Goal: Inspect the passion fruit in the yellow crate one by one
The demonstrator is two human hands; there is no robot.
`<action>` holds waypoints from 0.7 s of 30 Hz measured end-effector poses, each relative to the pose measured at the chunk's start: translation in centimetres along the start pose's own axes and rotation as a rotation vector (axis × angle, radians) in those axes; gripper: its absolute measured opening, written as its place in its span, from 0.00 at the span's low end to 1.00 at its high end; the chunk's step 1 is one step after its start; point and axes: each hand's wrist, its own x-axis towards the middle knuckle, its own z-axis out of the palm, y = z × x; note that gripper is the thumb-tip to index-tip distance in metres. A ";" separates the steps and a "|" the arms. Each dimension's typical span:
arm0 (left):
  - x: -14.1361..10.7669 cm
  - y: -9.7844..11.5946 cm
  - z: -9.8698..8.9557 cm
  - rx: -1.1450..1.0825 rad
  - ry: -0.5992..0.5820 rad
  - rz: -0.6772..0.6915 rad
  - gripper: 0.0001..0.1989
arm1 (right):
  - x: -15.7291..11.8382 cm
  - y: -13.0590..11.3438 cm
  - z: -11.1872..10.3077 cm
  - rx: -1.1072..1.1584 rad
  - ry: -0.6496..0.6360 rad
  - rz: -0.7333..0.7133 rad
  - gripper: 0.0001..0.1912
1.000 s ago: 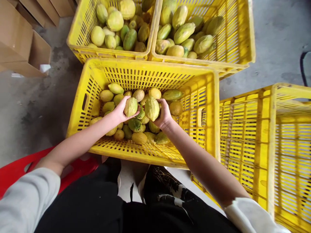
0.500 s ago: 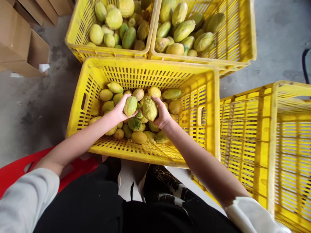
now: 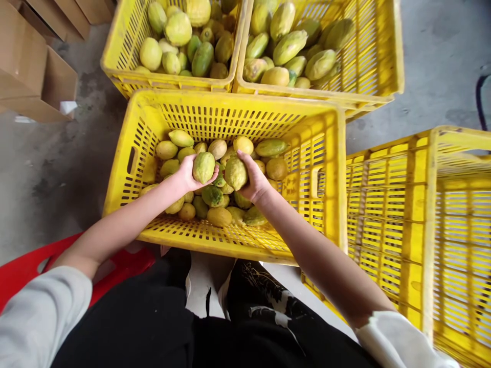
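My left hand point(image 3: 188, 175) cradles a greenish-yellow citron point(image 3: 203, 167) on its palm and fingers, above the middle of the near yellow crate point(image 3: 230, 105). Close to its right, my right hand point(image 3: 255, 179) grips a bumpy yellow-green citron point(image 3: 236, 173), thumb along the top and the other fingers mostly hidden beneath. The two fruits are slightly apart. Under both hands lie many loose fruits point(image 3: 219, 216), yellow to dark green, round to long, covering much of the crate's floor.
Two more yellow crates stand behind, a left one point(image 3: 169, 82) and a right one point(image 3: 318, 93), both with larger fruits. Another yellow crate point(image 3: 387, 204) stands at the right. Cardboard boxes point(image 3: 23, 56) are at upper left; a red plastic piece point(image 3: 49, 255) is beside my left arm.
The citron in my left hand has turned a little, and the palm now lies more open beneath it. My right hand's citron has also turned, showing a different side.
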 end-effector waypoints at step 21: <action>-1.2 0.1 0.9 -0.009 0.127 0.110 0.14 | -1.0 -0.5 0.6 -0.009 -0.008 -0.009 0.22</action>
